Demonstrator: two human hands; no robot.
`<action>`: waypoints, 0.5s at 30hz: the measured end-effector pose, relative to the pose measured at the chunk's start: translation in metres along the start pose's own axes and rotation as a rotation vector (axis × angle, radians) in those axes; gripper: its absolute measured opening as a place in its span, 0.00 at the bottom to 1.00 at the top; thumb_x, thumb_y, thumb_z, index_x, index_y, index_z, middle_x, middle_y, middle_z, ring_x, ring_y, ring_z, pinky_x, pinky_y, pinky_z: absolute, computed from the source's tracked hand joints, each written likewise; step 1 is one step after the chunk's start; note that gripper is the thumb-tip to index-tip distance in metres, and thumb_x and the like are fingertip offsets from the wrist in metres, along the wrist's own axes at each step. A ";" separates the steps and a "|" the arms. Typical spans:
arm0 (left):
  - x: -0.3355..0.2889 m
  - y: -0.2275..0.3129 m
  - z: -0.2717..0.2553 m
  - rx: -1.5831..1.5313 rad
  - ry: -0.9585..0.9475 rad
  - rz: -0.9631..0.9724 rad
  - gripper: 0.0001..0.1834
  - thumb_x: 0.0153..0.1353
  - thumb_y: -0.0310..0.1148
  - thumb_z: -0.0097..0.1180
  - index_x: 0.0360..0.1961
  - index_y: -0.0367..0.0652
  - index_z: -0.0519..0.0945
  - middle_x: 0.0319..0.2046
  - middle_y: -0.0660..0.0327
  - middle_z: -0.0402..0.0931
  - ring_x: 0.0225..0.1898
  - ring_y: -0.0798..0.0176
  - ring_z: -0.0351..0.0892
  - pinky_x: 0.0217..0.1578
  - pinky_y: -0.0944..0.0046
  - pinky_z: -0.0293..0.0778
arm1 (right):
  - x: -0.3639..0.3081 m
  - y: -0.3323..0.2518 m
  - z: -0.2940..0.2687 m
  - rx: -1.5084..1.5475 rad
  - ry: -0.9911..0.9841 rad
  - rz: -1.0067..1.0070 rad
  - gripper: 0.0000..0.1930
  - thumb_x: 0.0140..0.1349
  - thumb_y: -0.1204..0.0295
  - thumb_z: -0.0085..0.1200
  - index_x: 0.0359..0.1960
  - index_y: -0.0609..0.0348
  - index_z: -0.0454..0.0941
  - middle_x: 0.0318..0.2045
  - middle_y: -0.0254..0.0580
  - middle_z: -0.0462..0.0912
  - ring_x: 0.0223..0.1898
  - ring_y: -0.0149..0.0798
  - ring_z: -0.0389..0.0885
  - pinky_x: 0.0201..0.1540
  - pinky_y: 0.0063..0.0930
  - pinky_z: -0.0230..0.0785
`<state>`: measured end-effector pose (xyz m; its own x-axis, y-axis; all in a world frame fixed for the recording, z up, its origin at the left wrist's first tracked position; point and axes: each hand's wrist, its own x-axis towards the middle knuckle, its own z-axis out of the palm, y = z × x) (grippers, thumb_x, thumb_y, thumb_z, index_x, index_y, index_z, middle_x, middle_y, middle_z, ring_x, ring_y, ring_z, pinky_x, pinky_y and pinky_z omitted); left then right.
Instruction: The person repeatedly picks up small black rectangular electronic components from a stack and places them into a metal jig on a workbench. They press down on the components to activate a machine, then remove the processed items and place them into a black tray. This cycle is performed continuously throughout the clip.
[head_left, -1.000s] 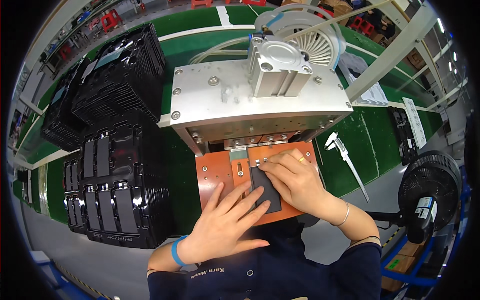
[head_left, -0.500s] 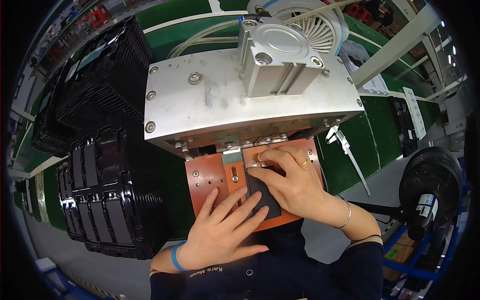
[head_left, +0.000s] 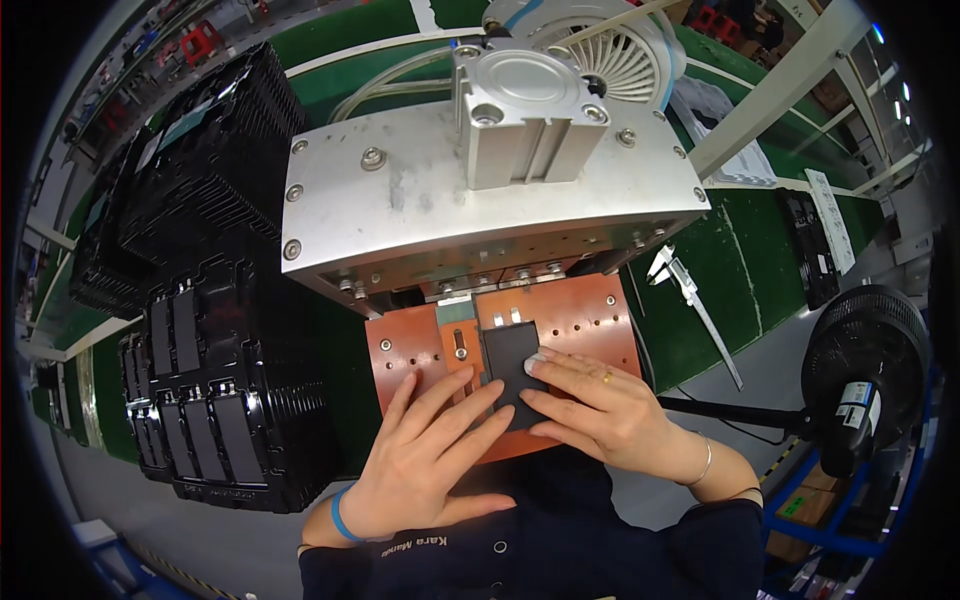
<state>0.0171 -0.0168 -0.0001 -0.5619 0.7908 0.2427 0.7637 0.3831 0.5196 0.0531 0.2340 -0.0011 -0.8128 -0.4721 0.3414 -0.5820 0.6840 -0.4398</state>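
Observation:
A dark grey pouch battery cell [head_left: 512, 352] with two silver tabs at its far end lies flat on an orange-brown fixture plate [head_left: 590, 315]. My left hand [head_left: 428, 455] is open, fingers spread, with its fingertips at the cell's left edge and the orange guide strip [head_left: 455, 335]. From the right, my right hand [head_left: 610, 412] reaches over the cell's right edge. Its fingers are stretched out and touch the cell without wrapping round it. Just beyond the tabs stands a silver metal press [head_left: 420, 215] with a square cylinder [head_left: 535, 115] on top.
Stacked black trays with grey cells [head_left: 225, 430] stand at the left, with more black trays [head_left: 215, 150] behind. A digital caliper [head_left: 700, 310] lies on the green bench at the right. Beyond it are a black tray [head_left: 808, 250] and a black fan [head_left: 860, 370]. A white fan [head_left: 625, 60] sits behind the press.
My right hand has moved off the cell's tabs and back toward me, onto its right side. The fingers have straightened and the tabs now show. My left hand stays at the left edge.

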 end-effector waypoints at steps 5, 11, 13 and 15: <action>0.018 -0.009 -0.001 0.044 -0.024 -0.025 0.42 0.53 0.65 0.58 0.58 0.41 0.77 0.62 0.56 0.69 0.66 0.43 0.61 0.65 0.35 0.53 | 0.018 0.015 0.003 -0.035 0.042 -0.023 0.17 0.54 0.67 0.66 0.44 0.63 0.82 0.50 0.48 0.81 0.54 0.49 0.80 0.55 0.36 0.76; 0.023 -0.012 0.003 0.061 -0.062 -0.060 0.41 0.53 0.66 0.57 0.58 0.44 0.77 0.64 0.57 0.67 0.68 0.42 0.59 0.65 0.33 0.53 | 0.023 0.019 0.001 -0.025 0.020 -0.022 0.18 0.53 0.68 0.67 0.43 0.65 0.82 0.49 0.49 0.82 0.54 0.48 0.81 0.54 0.35 0.77; 0.022 -0.012 0.003 0.059 -0.070 -0.068 0.41 0.53 0.65 0.58 0.58 0.45 0.77 0.64 0.58 0.67 0.68 0.42 0.59 0.65 0.33 0.53 | 0.024 0.018 -0.001 -0.020 0.008 -0.016 0.18 0.53 0.68 0.67 0.43 0.66 0.82 0.49 0.49 0.82 0.54 0.48 0.81 0.54 0.35 0.77; 0.022 -0.011 0.004 0.059 -0.070 -0.078 0.40 0.53 0.65 0.58 0.58 0.46 0.78 0.64 0.58 0.67 0.68 0.42 0.59 0.65 0.34 0.53 | 0.024 0.017 -0.002 -0.019 -0.010 -0.004 0.18 0.53 0.68 0.67 0.43 0.66 0.82 0.49 0.49 0.82 0.54 0.48 0.81 0.53 0.34 0.77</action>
<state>-0.0024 -0.0020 -0.0042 -0.5985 0.7880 0.1446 0.7370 0.4708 0.4849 0.0235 0.2350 0.0015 -0.8105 -0.4804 0.3351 -0.5850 0.6922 -0.4227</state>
